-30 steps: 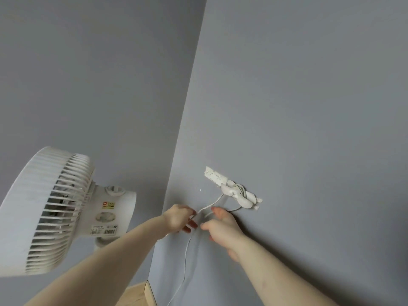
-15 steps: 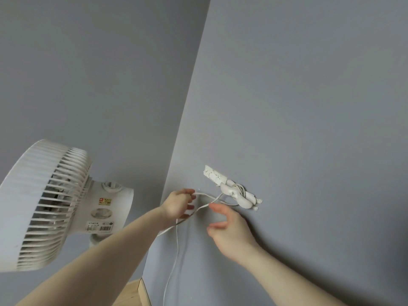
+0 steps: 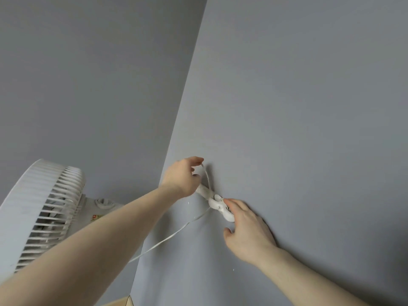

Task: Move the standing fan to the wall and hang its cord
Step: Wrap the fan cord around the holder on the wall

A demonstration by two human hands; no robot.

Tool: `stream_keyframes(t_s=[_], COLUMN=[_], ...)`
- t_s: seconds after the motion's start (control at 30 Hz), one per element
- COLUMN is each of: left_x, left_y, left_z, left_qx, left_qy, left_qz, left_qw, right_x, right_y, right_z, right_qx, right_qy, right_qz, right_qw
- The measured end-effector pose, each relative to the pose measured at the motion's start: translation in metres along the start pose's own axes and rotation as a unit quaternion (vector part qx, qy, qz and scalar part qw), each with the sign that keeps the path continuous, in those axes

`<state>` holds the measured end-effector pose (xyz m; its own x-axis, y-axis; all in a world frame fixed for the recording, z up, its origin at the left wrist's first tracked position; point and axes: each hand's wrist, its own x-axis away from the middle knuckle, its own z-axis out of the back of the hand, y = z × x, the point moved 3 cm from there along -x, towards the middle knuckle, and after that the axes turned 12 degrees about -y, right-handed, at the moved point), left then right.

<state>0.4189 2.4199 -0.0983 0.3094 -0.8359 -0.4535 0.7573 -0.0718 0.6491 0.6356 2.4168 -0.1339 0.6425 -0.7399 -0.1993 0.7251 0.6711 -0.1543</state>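
The left hand (image 3: 181,177) pinches the cord (image 3: 174,234) just above the wall hook (image 3: 217,203). The right hand (image 3: 247,226), fingers loose, steadies the hook. Loop the cord over snugly. The fan (image 3: 42,208) stands left of the hook.

1. Two plain grey walls fill nearly the whole view: a left wall (image 3: 88,74) and a right wall (image 3: 309,96).
2. They meet in a corner seam (image 3: 187,102) that runs slantwise from the top middle down toward the bottom left of centre.
3. The left wall looks darker, shading deepest near the seam; the right wall is paler, with soft, even light across it.
4. A few tiny white specks (image 3: 232,270) dot the right wall low down.
5. At the bottom edge, by the foot of the seam, a small patch of light wooden floor (image 3: 117,303) shows.
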Motion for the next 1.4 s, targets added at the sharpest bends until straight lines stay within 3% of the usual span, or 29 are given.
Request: stream_keyframes(t_s=[0.1,0.27,0.4,0.63,0.73,0.9,1.07,1.23,1.4], left_x=[-0.002,-0.008,-0.008,0.005,0.010,0.017,0.023,0.033,0.046], left_y=[0.019,0.036,0.033,0.045,0.062,0.096,0.120,0.141,0.161], left_z=[0.009,0.021,0.038,0.064,0.075,0.087,0.107,0.142,0.153], left_qx=[-0.093,-0.179,-0.152,-0.064,-0.081,-0.220,-0.228,-0.178,-0.226], left_qy=[0.089,0.131,0.141,0.081,0.077,0.083,0.130,0.147,0.125], left_qz=[-0.013,-0.027,0.012,0.098,0.095,0.031,0.010,0.024,-0.007], left_qw=[0.992,0.975,0.978,0.990,0.989,0.971,0.965,0.973,0.966], right_x=[0.002,0.003,0.004,0.006,0.009,0.012,0.016,0.023,0.032], right_y=[-0.003,-0.007,-0.008,-0.009,-0.013,-0.017,-0.021,-0.022,-0.035], right_z=[0.004,0.007,0.007,0.012,0.013,0.016,0.021,0.020,0.024], right_qx=[0.011,0.025,0.043,0.060,0.063,0.059,0.047,-0.018,-0.151], right_qy=[-0.002,-0.013,-0.026,-0.056,-0.071,-0.099,-0.141,-0.157,-0.068], right_qz=[-0.004,-0.011,-0.020,-0.033,-0.039,-0.054,-0.061,-0.058,-0.043], right_qw=[1.000,1.000,0.999,0.996,0.995,0.992,0.987,0.986,0.985])
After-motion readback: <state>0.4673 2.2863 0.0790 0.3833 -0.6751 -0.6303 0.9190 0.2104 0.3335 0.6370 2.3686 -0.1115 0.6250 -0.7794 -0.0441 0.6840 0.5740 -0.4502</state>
